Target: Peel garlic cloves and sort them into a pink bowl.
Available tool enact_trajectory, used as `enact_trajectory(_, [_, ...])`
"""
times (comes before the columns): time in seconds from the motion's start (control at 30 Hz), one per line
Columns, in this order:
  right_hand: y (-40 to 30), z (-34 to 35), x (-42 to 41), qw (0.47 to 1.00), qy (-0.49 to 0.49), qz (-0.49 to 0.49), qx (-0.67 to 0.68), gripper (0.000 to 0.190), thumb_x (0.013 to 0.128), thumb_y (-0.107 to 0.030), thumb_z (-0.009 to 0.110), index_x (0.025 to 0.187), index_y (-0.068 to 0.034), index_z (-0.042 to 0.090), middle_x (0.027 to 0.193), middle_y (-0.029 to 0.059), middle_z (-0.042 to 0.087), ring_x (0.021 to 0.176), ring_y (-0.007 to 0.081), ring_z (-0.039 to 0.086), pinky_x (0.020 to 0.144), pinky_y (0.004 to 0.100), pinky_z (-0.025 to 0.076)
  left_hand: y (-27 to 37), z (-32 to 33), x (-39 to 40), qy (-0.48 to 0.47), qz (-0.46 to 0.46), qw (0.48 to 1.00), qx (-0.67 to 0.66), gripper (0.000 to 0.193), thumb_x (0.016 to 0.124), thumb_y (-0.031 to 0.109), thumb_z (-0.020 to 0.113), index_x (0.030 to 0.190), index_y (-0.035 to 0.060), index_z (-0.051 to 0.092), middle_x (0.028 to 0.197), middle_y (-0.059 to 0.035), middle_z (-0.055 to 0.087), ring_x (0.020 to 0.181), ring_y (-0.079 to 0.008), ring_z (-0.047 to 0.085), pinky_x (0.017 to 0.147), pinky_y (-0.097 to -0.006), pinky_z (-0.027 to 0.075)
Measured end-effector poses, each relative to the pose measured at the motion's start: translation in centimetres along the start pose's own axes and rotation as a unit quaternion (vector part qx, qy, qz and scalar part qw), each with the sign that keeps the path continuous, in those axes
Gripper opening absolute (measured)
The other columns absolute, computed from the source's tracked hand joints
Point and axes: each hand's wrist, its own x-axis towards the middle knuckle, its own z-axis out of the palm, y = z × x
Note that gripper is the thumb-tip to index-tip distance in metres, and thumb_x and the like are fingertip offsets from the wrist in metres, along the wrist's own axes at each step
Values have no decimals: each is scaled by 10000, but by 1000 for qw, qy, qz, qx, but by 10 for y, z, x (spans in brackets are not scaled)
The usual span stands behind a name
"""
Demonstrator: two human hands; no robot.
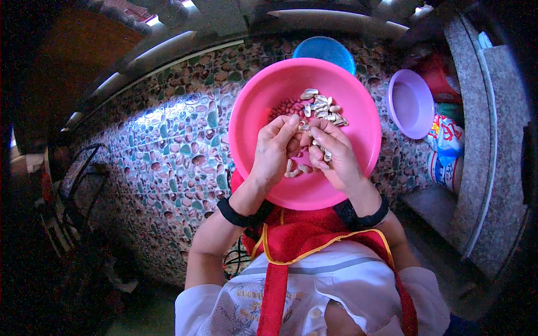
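Both hands meet above a pink plastic basin point(361, 113) that rests at my lap. Between the fingertips is a peanut shell point(303, 126), pinched by my left hand point(275, 143) and my right hand point(334, 147). More peanut shells point(325, 152) show against the palm side of my right hand. Inside the basin, red-skinned peanut kernels point(288, 108) lie at the back left, with a heap of empty shell halves point(325, 110) to their right. Several whole peanuts point(294, 170) lie nearer me, below the hands; part of the basin floor is hidden by the hands.
Behind the pink basin stands a blue basin point(325, 52). To the right are a purple basin point(410, 105), a printed plastic bag point(449, 136), a bucket point(443, 172) and a grey stone-like ledge point(475, 126). The floor has pebble-patterned tiles point(180, 155). A dark metal frame point(80, 180) stands far left.
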Motion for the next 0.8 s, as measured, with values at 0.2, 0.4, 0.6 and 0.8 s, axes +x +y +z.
enact_trajectory(0.2, [0,-10,2,999,-18,-6,32,111,851,-147,505,948,-99,481,787,42,524,491,21,394,386,141,281,10,-16,7,-38,46,998,-31,205,880,265,439,858,71,501,665,7,472,519,-61,395,455,-187,316])
enact_trajectory(0.4, [2,-8,2,999,-3,-20,26,136,821,-166,560,926,-109,494,756,14,519,468,22,381,380,154,269,15,-1,-2,-43,-26,997,-59,214,874,260,454,929,56,492,669,-11,520,481,-78,429,411,-189,343])
enact_trajectory(0.6, [2,-7,-1,999,6,-34,-7,142,809,-146,575,928,-116,505,723,-17,506,478,20,383,391,160,279,24,8,-13,-51,-41,987,149,184,833,193,543,923,34,524,631,16,455,515,-34,418,410,-174,341])
enact_trajectory(0.8, [3,-5,0,997,20,-47,-59,128,816,-142,564,926,-107,508,663,-40,474,476,18,384,383,158,280,14,4,-10,-30,73,962,262,183,833,149,536,924,-8,565,648,2,474,552,-54,454,465,-199,379])
